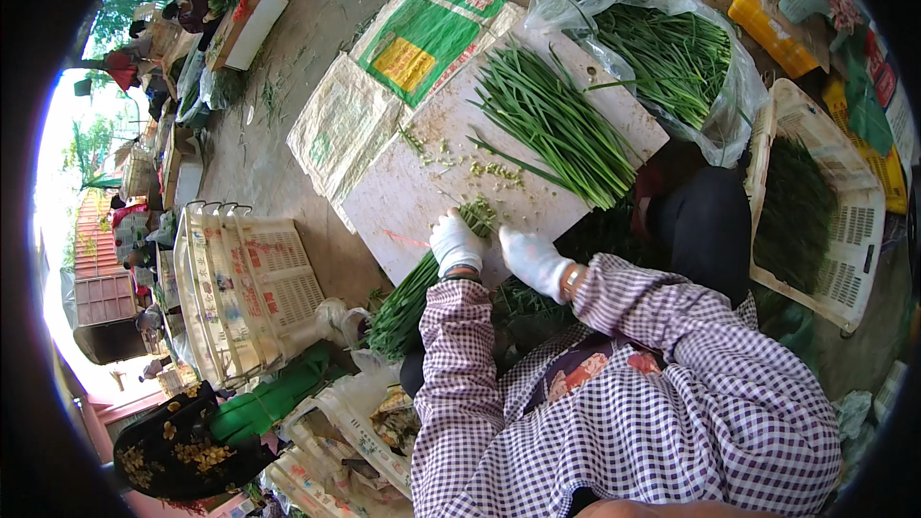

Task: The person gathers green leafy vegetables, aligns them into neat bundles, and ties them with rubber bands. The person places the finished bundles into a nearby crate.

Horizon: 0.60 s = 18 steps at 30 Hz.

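Observation:
My left hand (pixel 458 244), in a white glove, is closed around a bundle of long green stalks (pixel 404 306), probably garlic chives. The stalk ends (pixel 477 216) stick out past my fingers over a white board (pixel 388 187). Beside those ends is my right hand (pixel 532 259), also gloved, with its fingers drawn together. Whether it pinches a thin strand or stalk is too small to tell. A larger heap of loose green stalks (pixel 554 122) lies across the board's far right part. Short trimmed bits (pixel 496 171) are scattered between. A thin red strip (pixel 406 238) rests near my left hand.
Beyond the board's right corner sits a clear plastic bag (pixel 748 97) of greens. A white plastic crate (pixel 856 259) with dark greens stands right. Left are stacked white crates (pixel 248 288). A printed woven sack (pixel 345 115) lies under the board. People and stalls appear far left.

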Tool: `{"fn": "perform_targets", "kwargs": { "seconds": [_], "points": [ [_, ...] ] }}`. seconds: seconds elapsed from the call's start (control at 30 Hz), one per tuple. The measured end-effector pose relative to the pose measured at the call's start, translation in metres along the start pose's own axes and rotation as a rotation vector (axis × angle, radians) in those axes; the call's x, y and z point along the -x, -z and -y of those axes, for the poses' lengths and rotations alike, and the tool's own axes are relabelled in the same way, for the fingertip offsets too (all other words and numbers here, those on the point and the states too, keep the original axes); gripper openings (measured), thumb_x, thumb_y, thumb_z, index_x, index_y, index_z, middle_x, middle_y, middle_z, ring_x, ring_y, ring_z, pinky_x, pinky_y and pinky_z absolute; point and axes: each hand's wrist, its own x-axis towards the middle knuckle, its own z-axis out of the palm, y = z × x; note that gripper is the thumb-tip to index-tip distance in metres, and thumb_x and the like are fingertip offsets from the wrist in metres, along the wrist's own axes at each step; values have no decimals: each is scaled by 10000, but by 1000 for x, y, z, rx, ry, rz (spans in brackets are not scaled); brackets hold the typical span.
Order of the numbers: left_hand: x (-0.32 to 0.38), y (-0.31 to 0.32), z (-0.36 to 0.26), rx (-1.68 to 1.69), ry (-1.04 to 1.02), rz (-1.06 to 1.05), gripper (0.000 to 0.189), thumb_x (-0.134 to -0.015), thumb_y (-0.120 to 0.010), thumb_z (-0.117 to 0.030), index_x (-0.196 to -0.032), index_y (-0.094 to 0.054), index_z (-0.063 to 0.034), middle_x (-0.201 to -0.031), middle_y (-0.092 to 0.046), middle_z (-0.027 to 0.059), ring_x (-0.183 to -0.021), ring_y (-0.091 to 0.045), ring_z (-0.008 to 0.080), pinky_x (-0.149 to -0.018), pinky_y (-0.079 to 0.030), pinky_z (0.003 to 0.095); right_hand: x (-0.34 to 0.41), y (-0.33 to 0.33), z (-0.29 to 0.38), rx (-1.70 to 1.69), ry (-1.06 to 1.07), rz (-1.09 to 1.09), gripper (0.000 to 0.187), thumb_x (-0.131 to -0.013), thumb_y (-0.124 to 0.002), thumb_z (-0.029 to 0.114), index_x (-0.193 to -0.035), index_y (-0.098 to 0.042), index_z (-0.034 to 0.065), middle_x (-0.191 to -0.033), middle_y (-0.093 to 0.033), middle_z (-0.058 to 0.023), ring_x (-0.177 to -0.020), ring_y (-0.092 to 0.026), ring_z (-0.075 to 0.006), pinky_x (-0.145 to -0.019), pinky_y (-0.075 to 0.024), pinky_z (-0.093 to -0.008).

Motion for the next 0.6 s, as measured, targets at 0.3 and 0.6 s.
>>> {"fn": "perform_targets", "kwargs": {
  "seconds": [0.3,0.6],
  "points": [
    [6,17,-4,31,39,101,770,-609,-855,-352,-1218,-485,-60,-1163,-587,158,-1119,-566,321,-927,-496,407,3,-7,-10,27,4,10,161,-862,-489,88,-963,-566,-12,-849,-680,-247,-792,-688,-394,-684,-551,-476],
    [16,3,3,158,-19,-37,854,-555,-877,-337,-1257,-460,-85,-1136,-587,166,-1080,-576,350,-905,-492,432,-29,-11,0,2,-24,-9,188,-877,-474,111,-981,-586,-1,-846,-675,-256,-835,-675,-409,-724,-539,-493]
  ]
}}
